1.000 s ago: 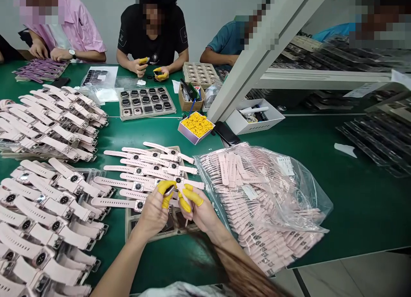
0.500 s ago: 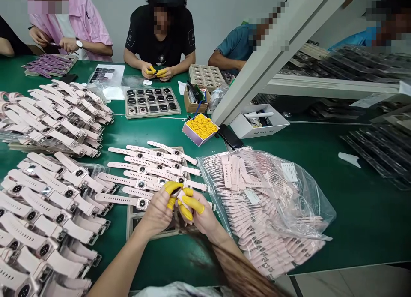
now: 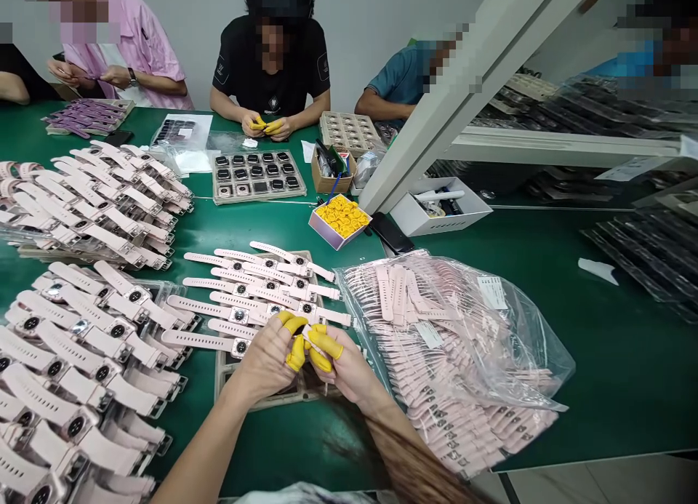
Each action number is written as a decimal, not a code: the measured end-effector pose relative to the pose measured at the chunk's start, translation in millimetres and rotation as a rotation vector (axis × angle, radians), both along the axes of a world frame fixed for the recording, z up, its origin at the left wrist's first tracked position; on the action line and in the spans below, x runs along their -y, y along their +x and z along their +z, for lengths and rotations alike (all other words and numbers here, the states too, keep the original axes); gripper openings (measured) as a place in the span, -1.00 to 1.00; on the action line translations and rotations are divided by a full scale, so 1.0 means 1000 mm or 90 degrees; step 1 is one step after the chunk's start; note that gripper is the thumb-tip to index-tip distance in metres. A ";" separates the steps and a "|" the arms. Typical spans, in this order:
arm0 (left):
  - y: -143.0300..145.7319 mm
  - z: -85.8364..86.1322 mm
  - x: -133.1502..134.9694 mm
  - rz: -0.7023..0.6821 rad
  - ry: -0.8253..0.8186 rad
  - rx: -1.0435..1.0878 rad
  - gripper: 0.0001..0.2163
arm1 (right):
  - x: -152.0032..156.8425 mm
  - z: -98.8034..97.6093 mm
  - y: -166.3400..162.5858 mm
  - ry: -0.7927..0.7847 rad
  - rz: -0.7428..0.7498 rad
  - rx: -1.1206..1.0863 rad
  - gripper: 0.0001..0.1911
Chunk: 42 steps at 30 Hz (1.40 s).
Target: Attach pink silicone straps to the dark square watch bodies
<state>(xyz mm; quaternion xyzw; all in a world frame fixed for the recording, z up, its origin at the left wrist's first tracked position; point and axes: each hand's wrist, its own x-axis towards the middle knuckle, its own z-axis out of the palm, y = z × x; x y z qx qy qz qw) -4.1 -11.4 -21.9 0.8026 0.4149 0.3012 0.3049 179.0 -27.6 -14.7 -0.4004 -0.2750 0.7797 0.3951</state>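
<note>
Yellow finger covers on left hand and right hand, fingertips close together. Pinched in the right, a pink strap; in the left, a small dark piece, mostly hidden, just beside the strap. Under and beyond the hands, a tray with pink-strapped watches. Rightward, a clear bag of straps. Farther along the green tabletop, a box of yellow covers; beyond, a co-worker in black.

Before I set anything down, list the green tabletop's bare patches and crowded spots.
Widest: green tabletop between the clear plastic bag of pink straps and dark stacked trays, bar one white scrap. Smaller: between the grey tray of square watch cases and the middle pink watches. Crowded: the left, with pink watch piles.
</note>
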 end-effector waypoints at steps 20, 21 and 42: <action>0.001 0.010 -0.015 0.348 -0.220 0.699 -0.67 | -0.005 0.006 0.014 0.036 0.233 0.058 -0.50; 0.001 0.010 -0.017 0.392 -0.206 0.732 -0.64 | -0.006 0.007 0.016 0.037 0.244 0.069 -0.50; -0.010 0.016 -0.030 0.561 -0.045 0.784 -0.55 | -0.015 0.013 0.030 0.092 0.214 0.126 -0.65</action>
